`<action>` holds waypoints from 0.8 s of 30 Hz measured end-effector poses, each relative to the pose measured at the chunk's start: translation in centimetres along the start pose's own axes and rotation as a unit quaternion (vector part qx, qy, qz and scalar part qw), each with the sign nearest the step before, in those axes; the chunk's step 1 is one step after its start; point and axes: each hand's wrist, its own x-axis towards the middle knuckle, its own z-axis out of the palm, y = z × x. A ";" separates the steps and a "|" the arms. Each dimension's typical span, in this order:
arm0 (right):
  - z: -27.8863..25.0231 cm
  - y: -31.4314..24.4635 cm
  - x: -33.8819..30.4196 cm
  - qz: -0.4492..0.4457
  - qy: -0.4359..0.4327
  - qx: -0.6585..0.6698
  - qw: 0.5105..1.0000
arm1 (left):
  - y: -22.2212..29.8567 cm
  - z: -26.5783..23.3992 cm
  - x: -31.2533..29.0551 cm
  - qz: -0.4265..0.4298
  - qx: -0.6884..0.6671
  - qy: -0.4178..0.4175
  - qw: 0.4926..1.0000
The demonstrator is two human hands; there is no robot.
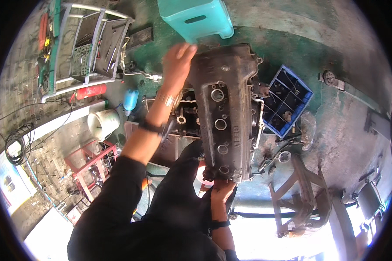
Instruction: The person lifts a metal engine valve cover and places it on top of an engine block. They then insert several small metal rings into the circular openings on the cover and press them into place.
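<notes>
A long, dark, greasy engine valve cover (226, 108) stretches away from me, with a row of round plug holes along its top. My right hand (223, 190) is closed on its near end, and the cover hides some of the fingers. Beside the far left corner of the cover is my left hand (178, 63), smeared by motion with its fingers bent. Whether it touches the cover or holds anything is unclear. Partly beneath the cover, bare engine parts (185, 115) show at its left.
A turquoise plastic stool (196, 19) stands beyond the cover. At right are a blue divided crate (287, 102) of small parts and a wooden stand (302, 195). A white bucket (103, 124), red metal frame (89, 163), fire extinguisher (90, 91) and tool rack (89, 43) occupy the left.
</notes>
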 end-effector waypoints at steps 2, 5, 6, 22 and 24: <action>0.0 0.0 -0.1 -0.011 -0.007 -0.025 1.000 | -0.2 -3.4 -5.5 -0.153 -0.005 0.011 0.988; -0.7 0.2 -0.1 -0.027 0.005 -0.097 0.995 | -0.1 -8.0 -16.5 -0.277 -0.055 -0.014 0.959; -1.1 0.2 0.0 -0.007 -0.024 -0.001 1.000 | -0.1 -8.6 -20.1 -0.337 -0.079 0.020 0.938; -4.1 -1.1 1.0 0.019 -0.011 -0.130 0.991 | 0.2 -3.7 -44.2 -0.629 -0.470 0.038 0.618; -4.0 -1.3 0.7 0.029 -0.020 -0.152 0.988 | 1.0 -3.7 -44.4 -0.642 -0.473 0.052 0.601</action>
